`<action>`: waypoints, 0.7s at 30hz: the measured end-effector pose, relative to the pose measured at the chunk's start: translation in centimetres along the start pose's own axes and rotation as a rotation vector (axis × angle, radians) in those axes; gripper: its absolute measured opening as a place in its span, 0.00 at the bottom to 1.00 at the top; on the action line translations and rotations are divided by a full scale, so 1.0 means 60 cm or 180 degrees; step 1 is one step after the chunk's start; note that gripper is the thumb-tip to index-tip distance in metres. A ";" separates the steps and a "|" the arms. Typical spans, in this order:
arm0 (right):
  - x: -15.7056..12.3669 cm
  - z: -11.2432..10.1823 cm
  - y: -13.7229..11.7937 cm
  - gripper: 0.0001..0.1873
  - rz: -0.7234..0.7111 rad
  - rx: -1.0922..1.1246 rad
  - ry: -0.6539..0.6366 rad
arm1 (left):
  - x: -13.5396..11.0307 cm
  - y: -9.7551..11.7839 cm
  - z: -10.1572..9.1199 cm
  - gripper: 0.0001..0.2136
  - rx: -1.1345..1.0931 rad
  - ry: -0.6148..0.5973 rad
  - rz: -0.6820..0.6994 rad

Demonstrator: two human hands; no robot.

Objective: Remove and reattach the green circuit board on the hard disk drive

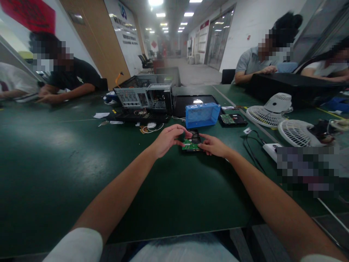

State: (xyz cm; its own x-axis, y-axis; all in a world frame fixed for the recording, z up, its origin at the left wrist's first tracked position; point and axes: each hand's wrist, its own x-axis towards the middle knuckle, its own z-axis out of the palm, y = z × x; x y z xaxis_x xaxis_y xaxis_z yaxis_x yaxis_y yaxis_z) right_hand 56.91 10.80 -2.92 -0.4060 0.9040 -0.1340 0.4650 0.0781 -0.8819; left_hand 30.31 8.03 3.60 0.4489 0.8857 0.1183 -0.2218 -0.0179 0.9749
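Note:
A hard drive [195, 141] lies in front of me on the green table, its green circuit board facing up at the near end and black casing behind. My left hand [171, 138] curves over its left side, the upper fingers reaching across the top and a lower digit at the left edge. On the opposite side, my right hand [214, 145] grips the drive's right edge between thumb and fingers. Whether a small part sits under my left fingertips is hidden.
A blue plastic bin [203, 115] stands just behind the drive. An opened computer case [144, 96] is at back left, another drive [232, 120] right of the bin. Further right are fan heads [272, 109], a power strip [272, 150] and cables. Co-workers sit across the table.

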 end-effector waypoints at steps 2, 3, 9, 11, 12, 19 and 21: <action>-0.001 0.001 -0.001 0.41 -0.0009 -0.0009 0.0013 | 0.001 0.000 -0.002 0.11 0.0089 0.0067 0.0062; -0.001 0.001 -0.002 0.41 -0.0002 -0.0005 0.0014 | 0.002 -0.001 -0.003 0.11 0.0133 0.0116 0.0095; 0.000 0.000 -0.002 0.42 0.0019 0.0031 -0.0019 | 0.006 -0.005 -0.012 0.10 0.0001 0.0319 0.0129; 0.000 -0.001 -0.002 0.42 0.0028 0.0044 -0.0007 | 0.006 -0.006 -0.013 0.09 -0.0109 0.0314 0.0072; 0.000 -0.001 -0.002 0.43 0.0035 0.0051 -0.0006 | 0.006 -0.006 -0.013 0.09 -0.0169 0.0308 0.0051; 0.000 0.000 0.000 0.42 0.0029 0.0057 -0.0006 | 0.006 -0.005 -0.008 0.07 -0.0359 0.0274 0.0050; 0.001 0.000 0.001 0.42 0.0025 0.0050 0.0000 | 0.006 -0.003 -0.007 0.07 -0.0306 0.0252 0.0035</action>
State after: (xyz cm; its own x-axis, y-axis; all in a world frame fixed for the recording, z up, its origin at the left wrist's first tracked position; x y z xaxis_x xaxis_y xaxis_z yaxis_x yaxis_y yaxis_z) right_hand 56.93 10.83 -2.97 -0.4023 0.9046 -0.1411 0.4557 0.0642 -0.8878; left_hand 30.13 8.53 3.39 0.3771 0.9196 0.1100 -0.3100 0.0134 0.9506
